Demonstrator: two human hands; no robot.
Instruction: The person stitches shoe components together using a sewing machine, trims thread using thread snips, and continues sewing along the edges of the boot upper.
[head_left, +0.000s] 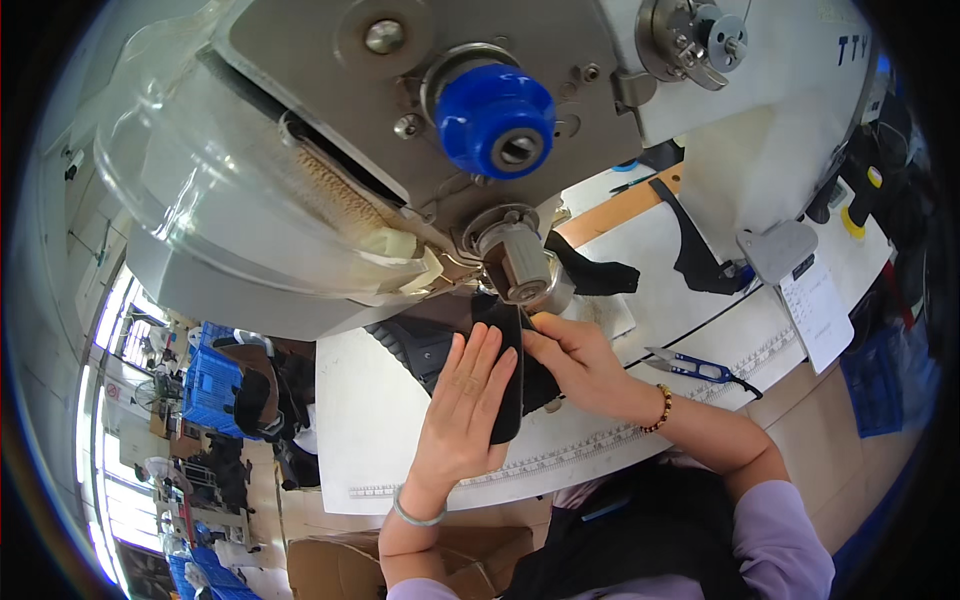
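At the presser end of a sewing machine (522, 262), a folded black piece of material (508, 412) lies under my hands. My left hand (462, 405) rests flat along its left side, fingers stretched out and held side by side. Opposite it, my right hand (585, 368) pinches the piece's right edge between thumb and bent fingers, close to the machine. A ribbed black part (412, 345) reaches out beyond my left fingertips; whether it joins the piece I cannot tell. The needle point is hidden from view.
Blue-handled thread snips (690, 368) lie right of my right hand, by a ruler strip (590, 440) along the table edge. Black cut pieces (690, 240) and a paper slip (815, 312) lie farther right. A blue crate (212, 385) and cardboard box (340, 568) stand beyond the table.
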